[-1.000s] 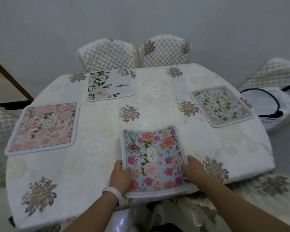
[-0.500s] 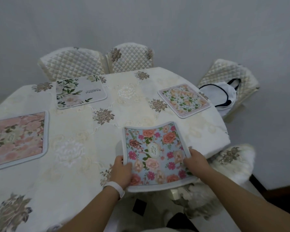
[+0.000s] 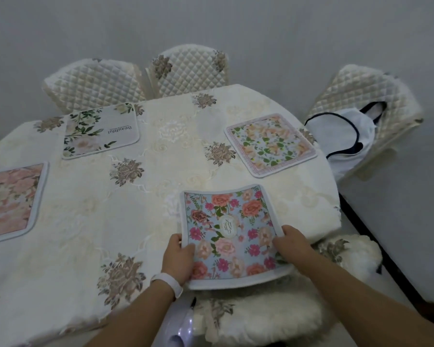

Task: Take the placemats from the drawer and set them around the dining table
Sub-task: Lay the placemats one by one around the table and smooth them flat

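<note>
Our L hand (image 3: 178, 259) pinches L edge of blue floral placemat (image 3: 231, 236), thumb on top | R hand (image 3: 292, 246) grips its R edge | mat bowed, far half over surface (image 3: 80, 221) rim, near half past it | we see flat on surface, L→R: pink placemat (image 3: 10, 199), white-green placemat (image 3: 100, 130), peach placemat (image 3: 269, 144)
</note>
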